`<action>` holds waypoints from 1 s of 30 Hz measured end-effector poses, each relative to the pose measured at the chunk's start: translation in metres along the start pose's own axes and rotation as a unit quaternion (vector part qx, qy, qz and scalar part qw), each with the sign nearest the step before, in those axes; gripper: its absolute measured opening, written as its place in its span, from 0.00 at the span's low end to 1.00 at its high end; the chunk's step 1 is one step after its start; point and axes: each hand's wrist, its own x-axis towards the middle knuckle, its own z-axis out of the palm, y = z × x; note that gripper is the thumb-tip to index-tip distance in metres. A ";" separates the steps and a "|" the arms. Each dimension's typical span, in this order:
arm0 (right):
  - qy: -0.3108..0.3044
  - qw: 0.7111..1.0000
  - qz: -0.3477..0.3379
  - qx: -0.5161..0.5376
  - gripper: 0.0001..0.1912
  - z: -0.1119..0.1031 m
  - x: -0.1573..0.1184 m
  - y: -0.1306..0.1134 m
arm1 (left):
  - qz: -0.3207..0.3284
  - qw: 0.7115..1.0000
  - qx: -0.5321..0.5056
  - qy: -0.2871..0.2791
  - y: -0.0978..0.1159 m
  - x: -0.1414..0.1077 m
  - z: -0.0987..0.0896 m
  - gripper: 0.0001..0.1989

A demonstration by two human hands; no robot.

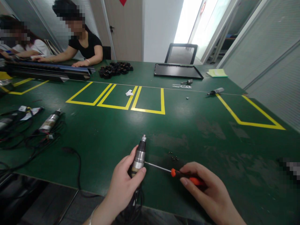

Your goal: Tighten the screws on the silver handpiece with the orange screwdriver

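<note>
Corded driver (139, 157) clamped in left grip (123, 179), red-handled screwdriver (173, 172) clamped in right grip (209, 186); white cable tag (22, 108) unreadable

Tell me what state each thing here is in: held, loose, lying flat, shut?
Left hand: closed around the power tool.
Power tool: held, nose pointing away.
Right hand: gripping the screwdriver.
Screwdriver: held, tip at the power tool's side.
Metal bits: loose on the table.
Second power tool: lying among cables.
Black panel: lying flat.
Door: looks shut.
</note>
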 end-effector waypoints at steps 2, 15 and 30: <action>0.015 0.999 -0.027 0.013 0.04 0.001 0.000 0.002 | 0.001 1.000 0.002 0.000 0.000 0.000 0.000 0.31; -0.045 0.998 0.032 -0.038 0.23 0.002 -0.004 0.002 | 0.001 1.000 0.009 -0.001 0.000 -0.001 0.000 0.31; -0.008 0.999 0.000 -0.035 0.07 0.002 0.002 0.001 | 0.004 1.000 0.005 0.009 -0.001 -0.001 0.000 0.30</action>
